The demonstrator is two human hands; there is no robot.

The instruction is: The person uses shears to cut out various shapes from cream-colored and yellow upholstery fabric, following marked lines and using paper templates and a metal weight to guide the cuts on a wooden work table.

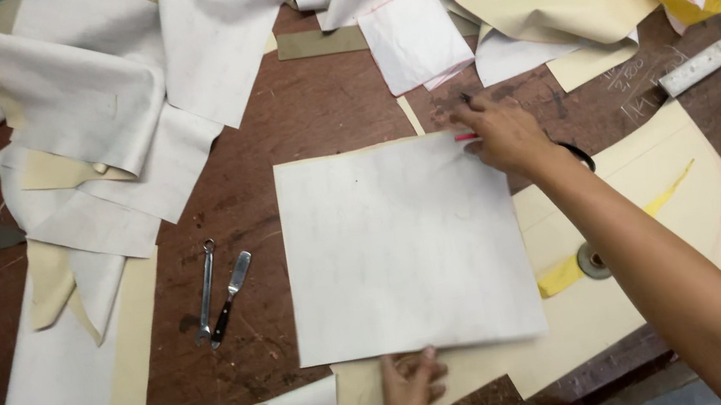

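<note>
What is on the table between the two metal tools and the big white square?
Nothing lies there. In the head view, only bare brown table shows between the metal tools and the white square sheet.

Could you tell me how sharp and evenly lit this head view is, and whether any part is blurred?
Head view: light is soft and even, with no harsh glare on the white square sheet; the right hand with its pink-tipped marker is slightly motion-blurred; the left hand at the sheet's bottom edge is softer too; the two metal tools on the brown table read fairly crisp.
</note>
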